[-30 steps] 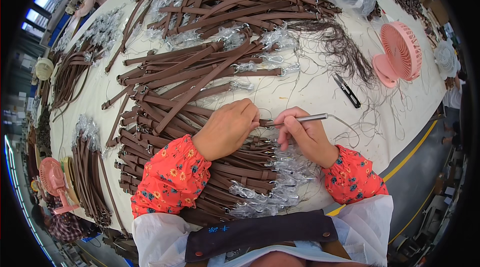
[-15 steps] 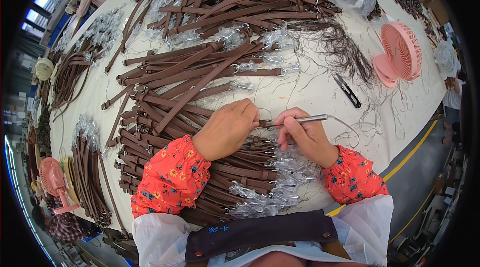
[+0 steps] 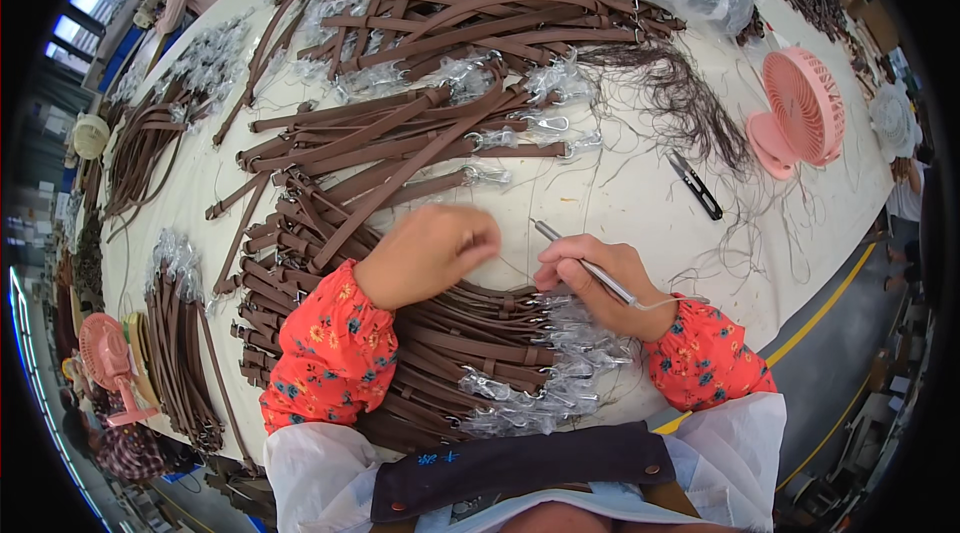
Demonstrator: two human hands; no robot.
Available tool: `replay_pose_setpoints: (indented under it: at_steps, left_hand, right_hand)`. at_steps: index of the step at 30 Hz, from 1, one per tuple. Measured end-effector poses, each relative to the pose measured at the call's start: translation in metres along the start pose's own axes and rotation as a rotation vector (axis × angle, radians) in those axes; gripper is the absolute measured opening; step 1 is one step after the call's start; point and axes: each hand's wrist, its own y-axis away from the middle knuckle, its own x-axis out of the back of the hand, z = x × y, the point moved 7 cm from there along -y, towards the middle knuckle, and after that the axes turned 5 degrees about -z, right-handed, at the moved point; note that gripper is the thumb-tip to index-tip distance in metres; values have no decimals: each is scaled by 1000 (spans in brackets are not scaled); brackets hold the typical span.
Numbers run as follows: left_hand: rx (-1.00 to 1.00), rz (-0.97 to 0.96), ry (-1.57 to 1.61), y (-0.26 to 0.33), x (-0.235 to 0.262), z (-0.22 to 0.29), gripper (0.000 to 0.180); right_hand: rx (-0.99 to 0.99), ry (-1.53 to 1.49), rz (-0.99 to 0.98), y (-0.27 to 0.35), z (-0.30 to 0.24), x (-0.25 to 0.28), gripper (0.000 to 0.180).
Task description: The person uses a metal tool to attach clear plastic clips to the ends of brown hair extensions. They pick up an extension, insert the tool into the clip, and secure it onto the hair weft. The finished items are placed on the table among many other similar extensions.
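Observation:
My right hand (image 3: 600, 278) grips a slim silver pen-shaped tool (image 3: 612, 287) with a thin pale cord trailing from its lower end. Its narrow tip points up and to the left, above the white table cover. To the left, my left hand (image 3: 430, 251) hovers over a pile of brown straps (image 3: 490, 345), fingers curled and smeared by motion; whether it holds anything I cannot make out. Those straps have buckles at the left and metal clips in clear plastic wrap (image 3: 575, 358) at the right, just under my right hand.
Black thread snips (image 3: 695, 186) lie beyond my right hand, near a pink fan (image 3: 797, 108) and a tangle of dark threads (image 3: 690, 98). More brown straps (image 3: 480, 8) cover the far side. A strap bundle (image 3: 178, 358) and another pink fan (image 3: 106, 353) stand left.
My left hand has drawn back leftward, away from my right hand. The tool, held level before, has swung so its tip points up-left. The strap end between my hands no longer shows there.

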Motion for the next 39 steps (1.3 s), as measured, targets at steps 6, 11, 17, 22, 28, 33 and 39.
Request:
replay_pose_setpoints:
  at_steps: [6,11,17,22,28,33,39]
  left_hand:
    - [150,311,-390,5,20,-10,23]
    - [-142,205,-32,-2,-10,13,25]
    - [-90,167,291,-6,-17,24,28]
    - [-82,134,168,-4,-22,26,31]
    - [-110,146,171,-5,-20,25,35]
    - [-73,91,334,-8,-20,18,32]
    - [-276,166,95,-3,-22,32,25]
  right_hand:
    - [42,37,18,2,0,3,19]
    - [187,131,156,3,-7,13,24]
    - [94,-46,190,3,0,14,31]
    - [16,-62,174,0,5,12,34]
    - [26,-54,202,2,10,14,34]
    - [19,-84,191,2,8,14,35]
    - [15,-139,220,0,11,15,36]
